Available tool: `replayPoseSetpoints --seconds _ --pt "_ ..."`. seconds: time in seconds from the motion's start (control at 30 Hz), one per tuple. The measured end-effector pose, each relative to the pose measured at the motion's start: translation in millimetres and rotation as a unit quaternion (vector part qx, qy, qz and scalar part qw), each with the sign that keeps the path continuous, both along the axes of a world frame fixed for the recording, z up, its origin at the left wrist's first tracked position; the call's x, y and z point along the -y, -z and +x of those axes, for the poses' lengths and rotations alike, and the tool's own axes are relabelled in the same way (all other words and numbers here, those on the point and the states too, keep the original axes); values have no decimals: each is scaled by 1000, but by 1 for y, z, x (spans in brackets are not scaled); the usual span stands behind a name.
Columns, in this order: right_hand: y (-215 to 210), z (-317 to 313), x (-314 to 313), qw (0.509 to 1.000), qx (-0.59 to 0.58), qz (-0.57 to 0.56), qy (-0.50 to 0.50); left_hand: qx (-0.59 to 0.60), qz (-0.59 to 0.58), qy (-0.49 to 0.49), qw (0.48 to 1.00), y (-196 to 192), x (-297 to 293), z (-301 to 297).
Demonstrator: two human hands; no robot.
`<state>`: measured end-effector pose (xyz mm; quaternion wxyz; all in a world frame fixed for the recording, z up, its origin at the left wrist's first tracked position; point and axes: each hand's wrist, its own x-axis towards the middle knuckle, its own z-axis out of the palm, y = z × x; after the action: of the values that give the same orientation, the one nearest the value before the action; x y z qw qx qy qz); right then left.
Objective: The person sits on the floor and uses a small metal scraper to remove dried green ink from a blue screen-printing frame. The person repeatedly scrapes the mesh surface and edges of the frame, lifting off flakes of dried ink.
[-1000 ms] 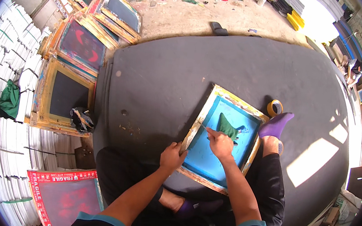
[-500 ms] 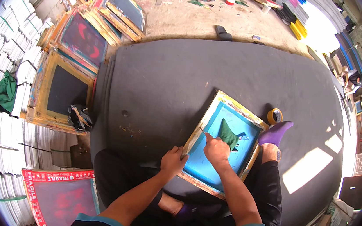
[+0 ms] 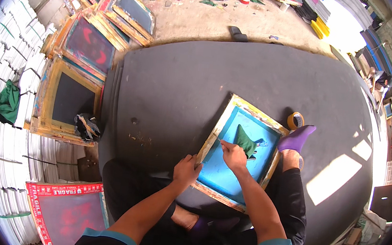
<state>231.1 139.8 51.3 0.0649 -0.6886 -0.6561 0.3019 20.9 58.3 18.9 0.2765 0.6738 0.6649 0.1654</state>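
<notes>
Centre right: the screen frame (image 3: 217, 134) was bare, paint-stained wood; its mesh (image 3: 222, 170) looked smooth, matt blue. The rag (image 3: 245, 141) on it was soft, creased green cloth. The mat (image 3: 186, 83) beneath appeared dark grey, matt and faintly scuffed. The tape roll (image 3: 295, 120) at right showed a glossy tan surface. Upper left: stacked frames (image 3: 65, 89) were rough wood, and the floor (image 3: 202, 13) dusty concrete.
</notes>
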Motion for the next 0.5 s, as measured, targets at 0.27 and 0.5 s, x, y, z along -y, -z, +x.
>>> replayPoseSetpoints --seconds 0.27,0.5 --pt "65 25 9 971 -207 116 40 -21 -1 -5 1000 -3 0 7" --pt "68 20 1 969 -199 142 33 2 -1 -9 1000 -5 0 4"
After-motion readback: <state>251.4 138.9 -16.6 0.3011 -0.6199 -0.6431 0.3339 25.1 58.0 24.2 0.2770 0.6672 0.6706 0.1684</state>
